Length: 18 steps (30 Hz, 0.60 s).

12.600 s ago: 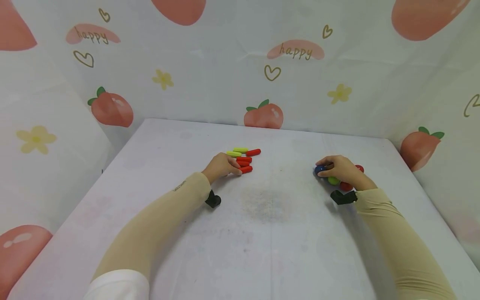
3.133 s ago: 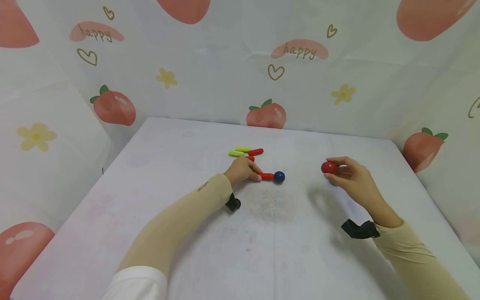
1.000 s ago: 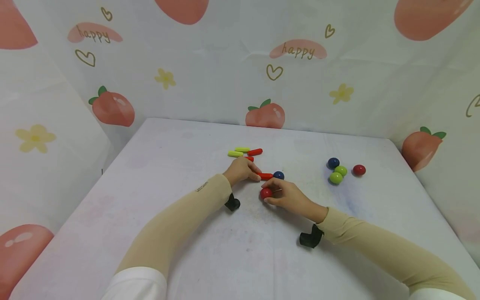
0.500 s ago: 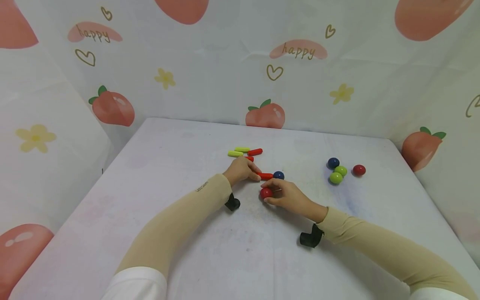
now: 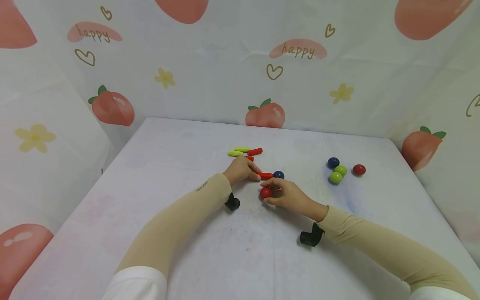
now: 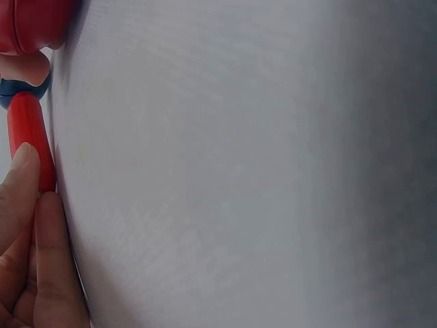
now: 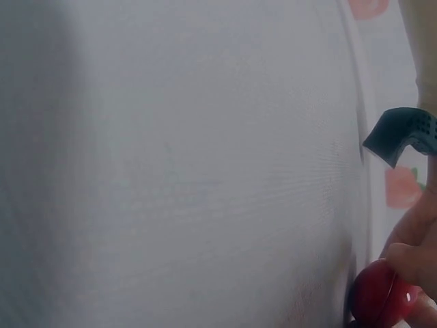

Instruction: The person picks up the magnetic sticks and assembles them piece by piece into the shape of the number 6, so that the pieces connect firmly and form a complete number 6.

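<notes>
In the head view my left hand (image 5: 241,170) pinches a red ridged stick (image 5: 266,176) between thumb and fingers, low over the table. A dark blue ball (image 5: 278,175) sits against the stick's far end; whether they are joined I cannot tell. My right hand (image 5: 291,196) grips a red ball (image 5: 266,193) just in front of the stick, apart from it. The left wrist view shows the red stick (image 6: 29,126) between thumb and fingers, the blue ball partly behind a fingertip. In the right wrist view the red ball (image 7: 381,294) has a seam line.
Behind the left hand lie yellow-green sticks (image 5: 235,153) and red sticks (image 5: 255,151), one partly hidden. On the right rest a blue ball (image 5: 333,163), two green balls (image 5: 336,178) and another red ball (image 5: 359,169). A white cloth covers the table (image 5: 225,250).
Since the oldest frame the left hand has shifted right with the red stick, and a blue ball now meets its end. The right hand brought a red ball leftward; the last second shows no movement.
</notes>
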{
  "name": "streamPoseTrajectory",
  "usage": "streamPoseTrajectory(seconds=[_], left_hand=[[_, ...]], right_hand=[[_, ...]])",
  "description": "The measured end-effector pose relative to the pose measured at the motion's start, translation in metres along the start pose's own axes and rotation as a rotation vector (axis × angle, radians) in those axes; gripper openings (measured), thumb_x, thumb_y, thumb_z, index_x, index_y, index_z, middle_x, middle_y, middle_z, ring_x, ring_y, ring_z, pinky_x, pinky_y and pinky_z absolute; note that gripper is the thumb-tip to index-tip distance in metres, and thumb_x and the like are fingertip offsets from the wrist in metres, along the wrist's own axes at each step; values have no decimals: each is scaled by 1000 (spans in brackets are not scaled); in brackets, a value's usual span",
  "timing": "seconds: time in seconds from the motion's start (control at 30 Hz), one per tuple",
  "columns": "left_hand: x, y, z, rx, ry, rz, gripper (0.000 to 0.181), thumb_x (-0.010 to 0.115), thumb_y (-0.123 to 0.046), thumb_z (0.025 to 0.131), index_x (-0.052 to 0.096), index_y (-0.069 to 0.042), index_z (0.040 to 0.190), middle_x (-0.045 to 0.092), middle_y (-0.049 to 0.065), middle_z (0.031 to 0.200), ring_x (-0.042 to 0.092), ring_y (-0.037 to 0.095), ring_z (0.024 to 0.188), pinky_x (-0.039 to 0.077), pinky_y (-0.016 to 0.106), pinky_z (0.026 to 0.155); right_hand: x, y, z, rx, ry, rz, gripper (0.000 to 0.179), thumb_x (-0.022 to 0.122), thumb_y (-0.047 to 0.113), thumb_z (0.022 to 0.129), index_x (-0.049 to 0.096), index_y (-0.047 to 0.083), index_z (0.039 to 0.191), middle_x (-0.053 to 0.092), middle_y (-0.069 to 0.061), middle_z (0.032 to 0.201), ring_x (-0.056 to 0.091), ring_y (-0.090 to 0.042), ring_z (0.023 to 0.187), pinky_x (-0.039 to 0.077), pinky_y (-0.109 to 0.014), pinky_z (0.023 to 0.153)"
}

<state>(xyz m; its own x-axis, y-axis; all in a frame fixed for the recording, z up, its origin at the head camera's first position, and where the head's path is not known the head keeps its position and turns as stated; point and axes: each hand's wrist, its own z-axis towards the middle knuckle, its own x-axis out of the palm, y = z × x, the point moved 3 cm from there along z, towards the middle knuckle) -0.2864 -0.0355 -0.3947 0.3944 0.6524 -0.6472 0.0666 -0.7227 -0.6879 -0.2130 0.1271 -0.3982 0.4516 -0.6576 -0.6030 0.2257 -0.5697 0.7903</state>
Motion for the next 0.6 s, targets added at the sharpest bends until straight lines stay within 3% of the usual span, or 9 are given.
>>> streamPoseTrajectory(seconds=[0.3, 0.6], left_hand=[[0, 0, 0, -3, -2, -6, 22, 78, -22, 75, 75, -17, 96, 68, -1, 105, 51, 17, 103, 43, 33, 93], [0, 1, 2, -17, 0, -14, 24, 78, -24, 74, 75, -18, 97, 69, -1, 103, 50, 17, 106, 41, 34, 96]], right_hand=[[-6, 6, -1, -18, 8, -2, 43, 71, 16, 82, 56, 8, 121, 60, -10, 121, 61, -25, 109, 52, -36, 90], [-38, 23, 1, -70, -67, -28, 42, 69, 13, 83, 56, 6, 123, 59, -14, 124, 58, -30, 114, 47, -45, 97]])
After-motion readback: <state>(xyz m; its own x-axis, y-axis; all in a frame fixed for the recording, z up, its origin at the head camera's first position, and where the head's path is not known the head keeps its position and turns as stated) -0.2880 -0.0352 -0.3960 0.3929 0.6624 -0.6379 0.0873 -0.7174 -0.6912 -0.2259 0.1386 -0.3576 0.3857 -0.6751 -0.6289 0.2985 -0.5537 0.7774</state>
